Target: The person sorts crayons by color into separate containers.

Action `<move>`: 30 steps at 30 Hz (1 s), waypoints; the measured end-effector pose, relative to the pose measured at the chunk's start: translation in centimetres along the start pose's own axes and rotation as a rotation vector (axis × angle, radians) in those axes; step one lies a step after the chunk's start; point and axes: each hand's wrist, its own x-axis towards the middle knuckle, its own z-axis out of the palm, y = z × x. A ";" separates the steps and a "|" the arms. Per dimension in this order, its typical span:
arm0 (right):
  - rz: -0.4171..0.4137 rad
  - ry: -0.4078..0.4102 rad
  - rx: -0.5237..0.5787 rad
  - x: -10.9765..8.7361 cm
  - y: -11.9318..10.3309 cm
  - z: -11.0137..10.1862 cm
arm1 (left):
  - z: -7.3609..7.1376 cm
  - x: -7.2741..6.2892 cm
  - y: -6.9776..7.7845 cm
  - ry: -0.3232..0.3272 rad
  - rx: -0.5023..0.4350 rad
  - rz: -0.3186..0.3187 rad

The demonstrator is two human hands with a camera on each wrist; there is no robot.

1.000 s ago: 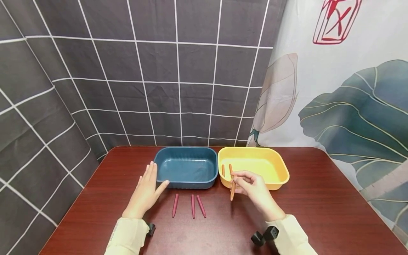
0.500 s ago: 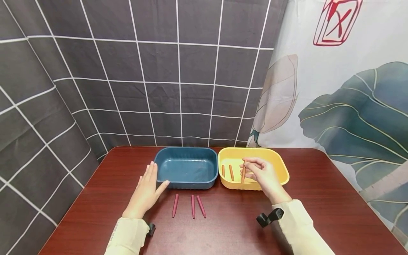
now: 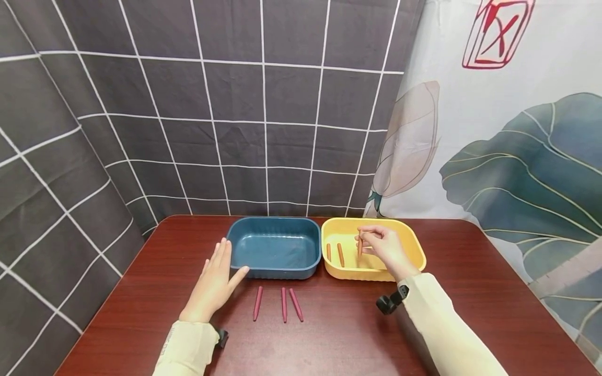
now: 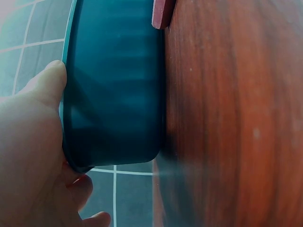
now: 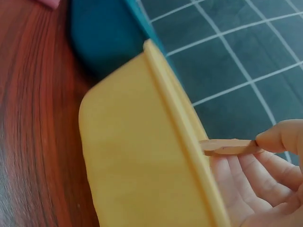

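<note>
My right hand (image 3: 386, 248) pinches an orange crayon (image 3: 359, 251) between thumb and fingers, upright over the inside of the yellow bin (image 3: 410, 261). In the right wrist view that crayon's lower end passes behind the bin's rim. Two more orange crayons, one of them this crayon (image 3: 340, 255), lie in the bin's left part. My left hand (image 3: 212, 284), fingers straight and thumb spread, rests against the left end of the blue bin (image 3: 282, 272). The left wrist view shows the thumb at its rim. Inside the blue bin only its bare floor shows.
In front of the blue bin, three dark pink crayons lie on the brown table (image 3: 329, 339), one of them this left crayon (image 3: 257, 303). The two bins stand side by side near the table's back edge. A grey checked cloth (image 3: 291, 146) hangs behind them.
My right hand has carried the orange crayon from in front of the yellow bin to over its inside, then lowered it there. My left hand has stayed at the blue bin.
</note>
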 end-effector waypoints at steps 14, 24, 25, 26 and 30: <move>0.018 -0.017 -0.320 3.1 2.4 -0.1 | 0.0 -0.1 -0.1 -0.013 0.000 -0.013; -0.040 -0.012 -0.542 3.5 3.1 -0.1 | -0.2 0.0 0.2 -0.012 0.006 -0.012; -0.033 -0.015 -0.535 3.5 3.2 -0.1 | -0.3 0.0 0.2 -0.012 0.005 -0.012; -0.025 -0.022 -0.524 3.5 3.2 -0.1 | -0.3 0.0 0.3 -0.013 0.004 -0.012; 0.000 -0.032 -0.496 3.4 3.1 -0.1 | -0.2 0.0 0.3 -0.014 0.005 -0.013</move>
